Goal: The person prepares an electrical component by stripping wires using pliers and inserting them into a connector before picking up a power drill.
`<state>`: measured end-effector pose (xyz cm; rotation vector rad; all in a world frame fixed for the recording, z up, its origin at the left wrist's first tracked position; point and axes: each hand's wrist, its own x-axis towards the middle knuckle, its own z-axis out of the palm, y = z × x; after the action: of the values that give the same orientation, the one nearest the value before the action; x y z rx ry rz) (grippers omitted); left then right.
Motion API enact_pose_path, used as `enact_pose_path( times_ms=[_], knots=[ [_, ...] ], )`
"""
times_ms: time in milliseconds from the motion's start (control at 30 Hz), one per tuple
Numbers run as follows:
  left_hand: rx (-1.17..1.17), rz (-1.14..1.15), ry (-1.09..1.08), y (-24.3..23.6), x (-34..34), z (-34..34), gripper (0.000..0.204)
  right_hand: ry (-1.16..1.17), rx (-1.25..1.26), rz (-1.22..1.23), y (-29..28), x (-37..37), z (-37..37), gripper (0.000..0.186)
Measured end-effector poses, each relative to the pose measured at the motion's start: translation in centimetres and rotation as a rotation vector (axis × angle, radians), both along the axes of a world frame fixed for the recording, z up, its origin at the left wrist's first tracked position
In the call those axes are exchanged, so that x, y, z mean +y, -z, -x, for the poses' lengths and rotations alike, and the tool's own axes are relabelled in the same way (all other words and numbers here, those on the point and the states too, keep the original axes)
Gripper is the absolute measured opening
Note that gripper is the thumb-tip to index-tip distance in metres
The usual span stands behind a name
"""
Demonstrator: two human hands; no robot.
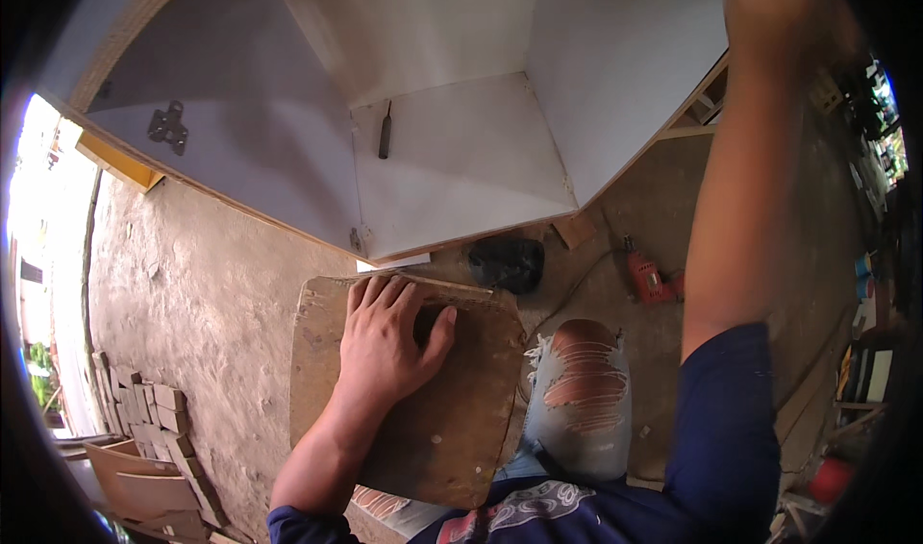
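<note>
My left hand (386, 340) lies on a worn brown wooden board (433, 419) in front of me. Its fingers are stretched toward the board's far edge and the thumb is spread; it grasps nothing. My right arm reaches up to the far right, and my right hand (781, 15) is smeared by motion near the right edge of a white-lined cabinet (615, 83). Whether that hand holds anything does not show. Inside the cabinet lies a dark-handled tool with a thin shaft, like a screwdriver (385, 138). A metal hinge (169, 127) is fixed on the cabinet's left panel.
A red power drill (651, 280) with a cord lies on the floor right of my knee. Beyond the board sits a black rounded object (507, 263). Several wood blocks (154, 409) are stacked at the lower left. A yellow piece (117, 162) juts from under the cabinet's left side.
</note>
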<state>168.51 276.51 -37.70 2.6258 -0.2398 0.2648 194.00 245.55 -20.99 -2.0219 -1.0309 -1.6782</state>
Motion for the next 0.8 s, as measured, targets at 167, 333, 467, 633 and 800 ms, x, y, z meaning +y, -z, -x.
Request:
enact_pose_path(
  times_ms=[167,333,467,633,800],
  knots=[
    [0.035,-0.043,-0.024,0.2,0.0,-0.2,0.025,-0.486,1.266,-0.234,22.1,4.7,6.7,0.017],
    [0.082,-0.035,-0.019,0.2,-0.5,-1.1,0.026,-0.037,1.628,0.109,47.3,2.8,6.6,0.033],
    [0.096,-0.049,-0.014,0.0,-0.5,-0.9,0.026,0.285,1.859,0.574,52.1,3.4,8.0,0.049],
    [0.101,-0.03,0.003,-0.1,-0.6,-1.3,0.026,0.023,1.948,0.302,55.0,2.6,6.7,0.058],
    [0.11,-0.023,-0.008,-0.1,-0.1,-0.9,0.027,-0.181,2.054,-0.447,51.7,-2.5,7.8,0.057]
  ],
)
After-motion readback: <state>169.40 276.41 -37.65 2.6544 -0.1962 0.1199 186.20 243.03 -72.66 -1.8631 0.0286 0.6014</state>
